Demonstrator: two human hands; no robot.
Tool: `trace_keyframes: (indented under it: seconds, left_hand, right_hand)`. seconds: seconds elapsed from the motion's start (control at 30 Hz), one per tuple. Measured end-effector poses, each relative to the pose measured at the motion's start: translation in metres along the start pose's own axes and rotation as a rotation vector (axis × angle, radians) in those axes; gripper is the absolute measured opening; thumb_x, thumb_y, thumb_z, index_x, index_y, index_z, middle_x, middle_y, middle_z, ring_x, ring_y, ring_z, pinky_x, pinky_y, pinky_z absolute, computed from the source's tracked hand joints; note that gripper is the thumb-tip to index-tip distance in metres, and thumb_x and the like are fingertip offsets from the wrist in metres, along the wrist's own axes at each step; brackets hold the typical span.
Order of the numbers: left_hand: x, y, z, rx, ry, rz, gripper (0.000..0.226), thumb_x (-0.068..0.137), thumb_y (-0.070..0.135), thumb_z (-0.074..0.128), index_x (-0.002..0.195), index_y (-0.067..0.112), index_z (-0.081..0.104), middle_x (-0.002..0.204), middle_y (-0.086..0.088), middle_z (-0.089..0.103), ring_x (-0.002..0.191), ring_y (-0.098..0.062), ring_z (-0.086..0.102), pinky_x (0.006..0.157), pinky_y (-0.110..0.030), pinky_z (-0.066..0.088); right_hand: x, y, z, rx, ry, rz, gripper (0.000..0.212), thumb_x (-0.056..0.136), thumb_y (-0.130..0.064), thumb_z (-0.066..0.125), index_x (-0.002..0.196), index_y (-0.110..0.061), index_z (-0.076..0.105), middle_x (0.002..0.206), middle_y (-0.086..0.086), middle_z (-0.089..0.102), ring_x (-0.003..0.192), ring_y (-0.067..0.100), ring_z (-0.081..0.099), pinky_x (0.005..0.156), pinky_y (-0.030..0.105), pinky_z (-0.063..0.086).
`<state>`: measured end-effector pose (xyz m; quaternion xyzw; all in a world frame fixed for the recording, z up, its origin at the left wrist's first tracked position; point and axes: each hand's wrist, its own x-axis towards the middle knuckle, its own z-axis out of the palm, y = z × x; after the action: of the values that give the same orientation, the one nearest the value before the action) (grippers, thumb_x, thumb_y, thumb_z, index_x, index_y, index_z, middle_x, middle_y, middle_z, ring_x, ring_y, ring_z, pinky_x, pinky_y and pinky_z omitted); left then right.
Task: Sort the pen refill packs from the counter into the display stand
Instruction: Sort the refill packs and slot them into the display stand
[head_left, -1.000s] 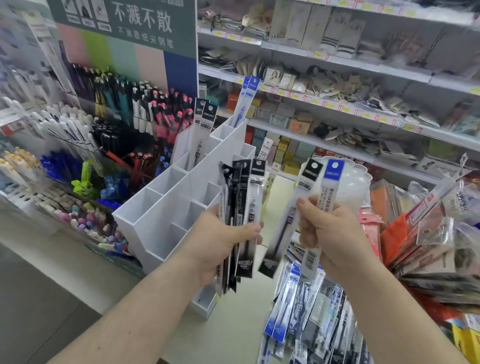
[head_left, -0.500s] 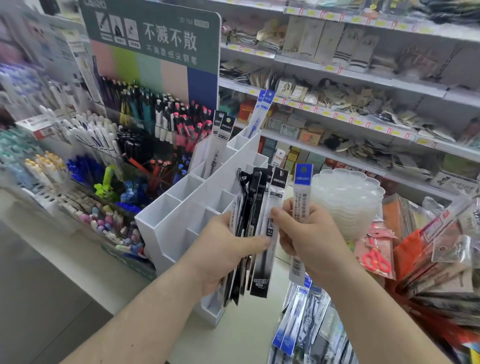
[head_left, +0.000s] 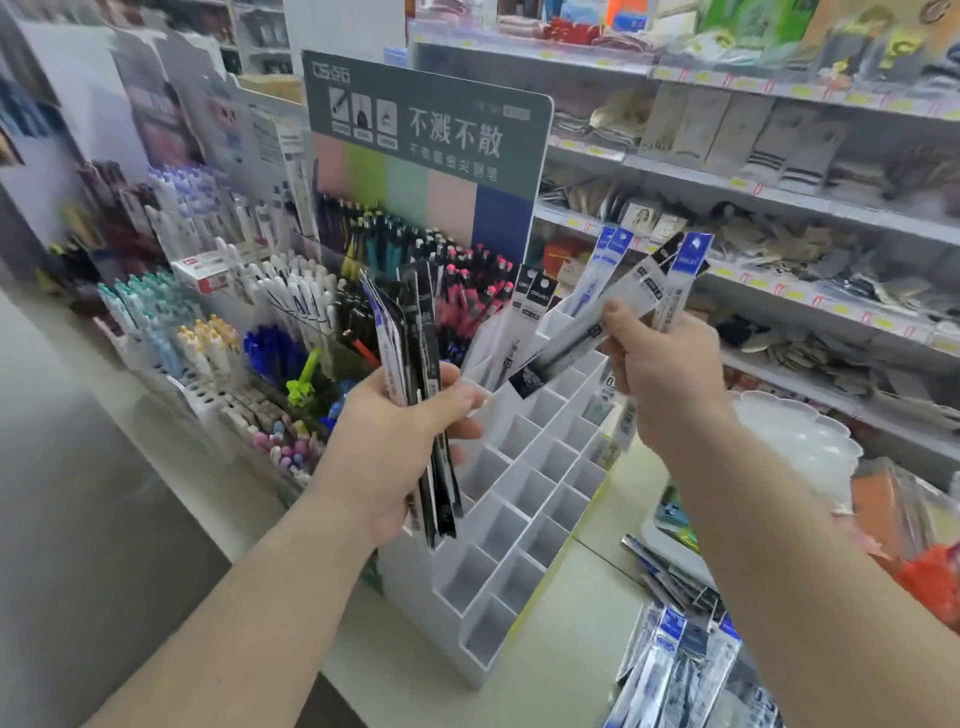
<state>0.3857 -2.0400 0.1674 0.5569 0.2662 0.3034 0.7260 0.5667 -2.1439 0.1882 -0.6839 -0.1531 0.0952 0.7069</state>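
My left hand (head_left: 400, 436) grips a bundle of black-topped refill packs (head_left: 415, 332), held upright in front of the white stepped display stand (head_left: 524, 499). My right hand (head_left: 665, 374) holds two packs above the stand's upper rows: a black-topped pack (head_left: 597, 327) slanted down to the left and a blue-topped pack (head_left: 680, 280) upright. Two black-topped packs (head_left: 530, 306) and blue-topped packs (head_left: 608, 260) stand in the stand's top cells. A loose pile of refill packs (head_left: 675, 660) lies on the counter at the lower right.
A pen display with a green sign (head_left: 426, 135) stands behind the stand, with racks of pens to its left. Store shelves (head_left: 779, 197) fill the right background. A stack of clear plastic dishes (head_left: 800, 452) and packaged goods (head_left: 914, 519) sit right of the stand.
My hands have risen and parted. The right hand drew a black-topped pack back from the left bundle and moved up right over the stand. The camera tilted up.
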Motion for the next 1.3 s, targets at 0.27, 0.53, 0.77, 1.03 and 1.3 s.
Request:
trace_keyframes:
  seconds: [0.27,0.53,0.77,1.03,1.3]
  left_hand:
    - [0.003,-0.005,-0.009,-0.007,0.009,-0.011,0.013,0.088,0.002,0.069,0.091,0.013,0.063,0.074,-0.004,0.070,0.058,-0.013,0.064,0.047,-0.024,0.048]
    - [0.001,-0.006,-0.004,-0.025,-0.062,-0.005,0.009,0.088,0.000,0.067,0.093,0.006,0.062,0.069,-0.004,0.064,0.050,-0.014,0.056,0.046,-0.025,0.048]
    - [-0.005,-0.012,0.008,-0.035,-0.193,-0.070,0.013,0.089,-0.002,0.065,0.096,0.006,0.060,0.067,-0.005,0.059,0.050,-0.015,0.055,0.048,-0.025,0.048]
    - [-0.006,-0.036,0.029,-0.281,-0.456,-0.426,0.040,0.063,-0.003,0.057,0.102,0.006,0.063,0.074,-0.005,0.066,0.053,-0.016,0.057,0.049,-0.026,0.052]
    - [-0.010,-0.069,0.062,-0.460,-0.562,-0.680,0.039,0.058,0.000,0.051,0.095,-0.002,0.064,0.085,-0.014,0.057,0.065,-0.023,0.063,0.064,-0.035,0.061]
  right_hand:
    - [0.025,0.005,0.044,-0.282,0.051,-0.139,0.035,0.090,-0.032,0.071,0.069,-0.005,0.065,0.064,0.007,0.064,0.056,0.016,0.052,0.054,0.034,0.044]
    - [0.021,0.021,0.063,-0.587,-0.192,-0.071,0.037,0.089,-0.027,0.069,0.059,-0.012,0.052,0.047,-0.006,0.047,0.049,0.017,0.043,0.053,0.031,0.038]
    - [0.017,0.030,0.053,-0.653,-0.185,-0.092,0.033,0.082,-0.038,0.077,0.082,-0.008,0.064,0.075,0.002,0.065,0.067,0.018,0.061,0.065,0.035,0.050]
    - [-0.053,0.016,-0.014,-0.268,-0.161,-0.071,0.023,0.087,-0.015,0.073,0.067,-0.015,0.061,0.050,-0.011,0.048,0.048,0.006,0.041,0.051,0.021,0.035]
    - [-0.094,0.023,-0.059,-0.308,-0.221,-0.072,0.010,0.087,-0.007,0.072,0.078,-0.004,0.070,0.060,-0.003,0.068,0.055,0.003,0.059,0.054,0.017,0.048]
